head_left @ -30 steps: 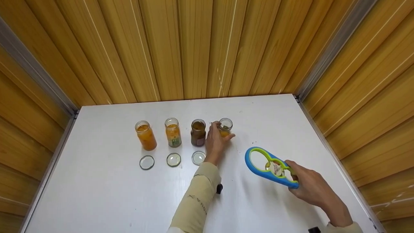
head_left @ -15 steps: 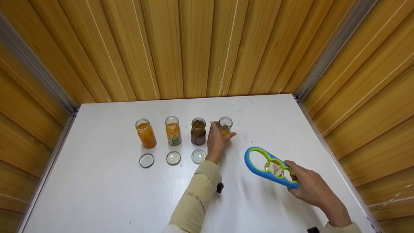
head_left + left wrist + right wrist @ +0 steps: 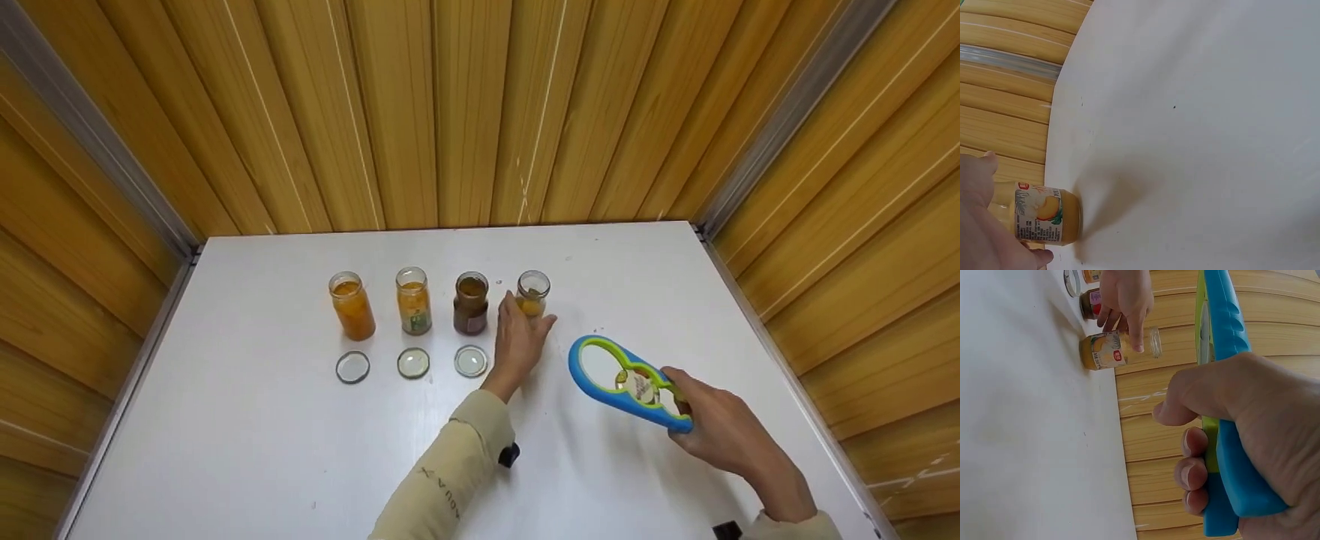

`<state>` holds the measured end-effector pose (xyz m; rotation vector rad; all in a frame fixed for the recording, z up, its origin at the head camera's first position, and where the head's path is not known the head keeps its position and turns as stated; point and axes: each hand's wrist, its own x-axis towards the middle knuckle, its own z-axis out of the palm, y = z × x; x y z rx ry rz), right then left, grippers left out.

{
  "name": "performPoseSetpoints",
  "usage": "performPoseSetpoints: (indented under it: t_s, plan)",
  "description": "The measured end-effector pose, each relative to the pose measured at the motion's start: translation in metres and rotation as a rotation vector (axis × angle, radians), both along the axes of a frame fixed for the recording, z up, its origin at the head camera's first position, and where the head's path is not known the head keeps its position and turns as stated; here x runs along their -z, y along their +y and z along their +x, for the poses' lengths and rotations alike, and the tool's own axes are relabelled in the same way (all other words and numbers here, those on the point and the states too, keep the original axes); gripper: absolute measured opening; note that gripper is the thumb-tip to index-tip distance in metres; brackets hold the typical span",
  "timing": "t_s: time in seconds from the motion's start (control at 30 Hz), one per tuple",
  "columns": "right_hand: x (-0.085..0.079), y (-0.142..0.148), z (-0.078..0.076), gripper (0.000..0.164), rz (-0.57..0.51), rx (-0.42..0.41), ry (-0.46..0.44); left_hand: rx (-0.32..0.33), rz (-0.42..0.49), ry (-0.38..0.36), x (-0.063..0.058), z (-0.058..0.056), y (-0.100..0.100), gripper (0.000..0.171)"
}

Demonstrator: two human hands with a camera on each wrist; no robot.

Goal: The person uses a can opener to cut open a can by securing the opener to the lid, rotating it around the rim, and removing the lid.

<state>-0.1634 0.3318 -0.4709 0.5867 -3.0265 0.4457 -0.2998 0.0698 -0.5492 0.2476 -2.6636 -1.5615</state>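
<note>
At the right end of a row of jars, my left hand (image 3: 520, 341) is beside a lidless glass jar (image 3: 532, 304) with yellow-orange contents. Its thumb and fingers are spread around the jar's near side, loosely extended. A fruit label (image 3: 1039, 214) shows on that jar, which stands on the table, in the left wrist view. My right hand (image 3: 724, 424) grips a blue and green jar opener (image 3: 619, 401) by its handle end, raised over the table. A printed lid (image 3: 640, 386) sits in one of the opener's middle rings. The right wrist view shows fingers curled round the handle.
Left of that jar stand a dark brown jar (image 3: 471, 311) and two orange-filled jars (image 3: 414, 304), all lidless. In front of them lie three loose lids (image 3: 412, 363). Wood-patterned panels (image 3: 480, 112) rise behind and beside the white table (image 3: 247, 450).
My left hand's fingers have loosened and drawn back slightly toward me from the rightmost jar. The right hand still holds the opener in nearly the same place; the head view has shifted a little.
</note>
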Motion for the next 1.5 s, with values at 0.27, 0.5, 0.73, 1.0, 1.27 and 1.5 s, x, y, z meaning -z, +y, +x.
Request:
performPoseSetpoints:
  t_s: [0.27,0.5,0.73,1.0,1.27,1.5]
  plan:
    - [-0.004,-0.007,-0.002,0.077,0.002,-0.008,-0.010,0.044,0.003,-0.009,-0.003,0.017,-0.016,0.087]
    - [-0.006,-0.014,-0.003,0.078,0.001,-0.014,-0.012,0.130,0.019,-0.034,-0.013,0.035,-0.032,0.083]
    - [-0.010,-0.020,-0.004,0.075,-0.011,-0.037,0.026,0.222,0.094,-0.056,-0.026,0.048,-0.049,0.079]
    - [-0.018,-0.034,-0.002,0.078,-0.018,-0.038,-0.001,0.371,0.365,-0.083,-0.057,0.072,-0.064,0.071]
    - [-0.024,-0.045,0.000,0.079,-0.008,-0.066,-0.004,0.461,0.581,-0.170,-0.067,0.095,-0.065,0.050]
    - [-0.027,-0.052,0.001,0.079,0.000,-0.109,0.029,0.471,0.622,-0.266,-0.072,0.111,-0.068,0.030]
